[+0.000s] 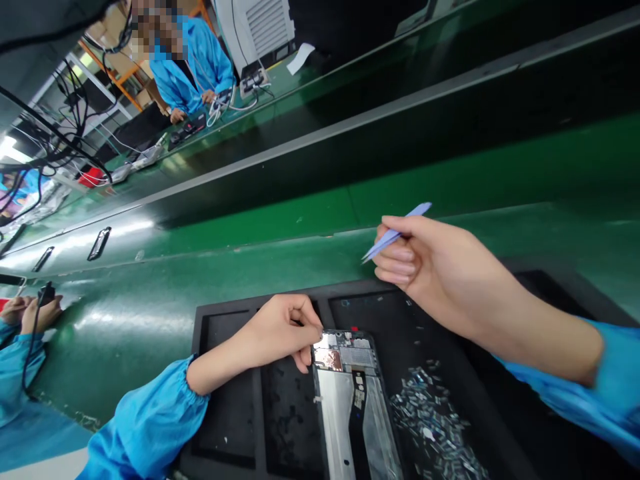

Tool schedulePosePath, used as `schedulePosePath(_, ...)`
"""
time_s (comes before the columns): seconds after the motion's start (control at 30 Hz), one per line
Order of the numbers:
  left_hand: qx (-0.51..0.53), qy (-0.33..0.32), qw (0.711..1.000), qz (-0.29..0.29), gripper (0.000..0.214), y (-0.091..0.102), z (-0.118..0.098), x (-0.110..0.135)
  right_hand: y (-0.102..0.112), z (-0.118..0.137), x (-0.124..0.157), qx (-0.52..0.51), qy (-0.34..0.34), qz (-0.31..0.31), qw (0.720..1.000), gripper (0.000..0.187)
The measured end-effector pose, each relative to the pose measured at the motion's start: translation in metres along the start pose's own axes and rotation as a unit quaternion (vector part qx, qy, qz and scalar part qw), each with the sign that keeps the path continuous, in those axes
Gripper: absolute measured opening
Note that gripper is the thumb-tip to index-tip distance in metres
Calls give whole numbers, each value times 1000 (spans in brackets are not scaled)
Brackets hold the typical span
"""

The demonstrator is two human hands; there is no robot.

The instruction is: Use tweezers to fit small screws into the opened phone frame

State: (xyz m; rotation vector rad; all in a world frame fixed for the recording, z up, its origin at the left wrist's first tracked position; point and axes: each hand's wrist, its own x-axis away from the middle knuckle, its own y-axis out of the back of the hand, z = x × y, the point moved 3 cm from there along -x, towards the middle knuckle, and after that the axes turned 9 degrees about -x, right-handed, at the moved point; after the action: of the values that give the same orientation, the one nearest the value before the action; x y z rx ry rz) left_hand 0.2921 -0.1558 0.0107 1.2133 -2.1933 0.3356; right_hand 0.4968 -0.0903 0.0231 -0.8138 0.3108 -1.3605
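Note:
An opened phone body (pixel 350 400) with its boards bare lies in a black compartmented tray (pixel 225 407). My left hand (pixel 283 330) is curled with fingertips pinched at the phone's top left corner; what they pinch is too small to see. My right hand (pixel 425 267) hovers above the tray's far edge, closed around light blue tweezers (pixel 395 233) whose tips point left. A heap of several small silvery parts (pixel 435 420) fills the tray compartment right of the phone.
A green conveyor belt (pixel 250 227) runs beyond the tray with dark phones (pixel 99 243) lying on it. A person in a blue coat (pixel 193 60) works across the line. Another person's hands (pixel 30 310) hold a black cable at the left edge.

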Motion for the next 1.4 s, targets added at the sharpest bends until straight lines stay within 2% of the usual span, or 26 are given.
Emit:
schedulePosePath(0.17,-25,-12,1000,-10,16,1,1,0,16,7,-14,-181,-126,34,975,32)
schedulePosePath(0.27,-49,-16,998,-21,14,2,2,2,22,8,-21,-206,-162,81,962,32)
schedulePosePath(0.43,-89,-5,995,-39,17,5,4,6,25,2,-30,-169,-159,135,963,37)
schedulePosePath(0.63,-140,19,989,-54,19,7,0,8,22,-9,-27,-114,-146,195,963,43)
schedulePosePath(0.77,-165,-6,979,-117,24,2,-5,33,23,-9,-24,-100,-124,208,965,39)
schedulePosePath(0.87,-192,-56,950,-240,29,-19,7,74,25,-10,-25,-99,-121,208,966,36)
schedulePosePath(0.97,-253,-108,886,-374,33,-61,28,114,27,-12,-28,-105,-121,207,965,36)
schedulePosePath(1.03,-308,-118,844,-422,45,-89,39,124,28,-14,-31,-108,-121,207,965,36)
schedulePosePath(1.13,-380,-97,805,-445,68,-109,43,112,30,-15,-33,-103,-120,204,966,37)
schedulePosePath(1.27,-435,-70,782,-441,66,-104,36,85,30,-13,-31,-80,-111,193,972,39)
schedulePosePath(1.4,-452,-49,780,-431,66,-100,33,81,28,-10,-29,-47,-104,182,977,41)
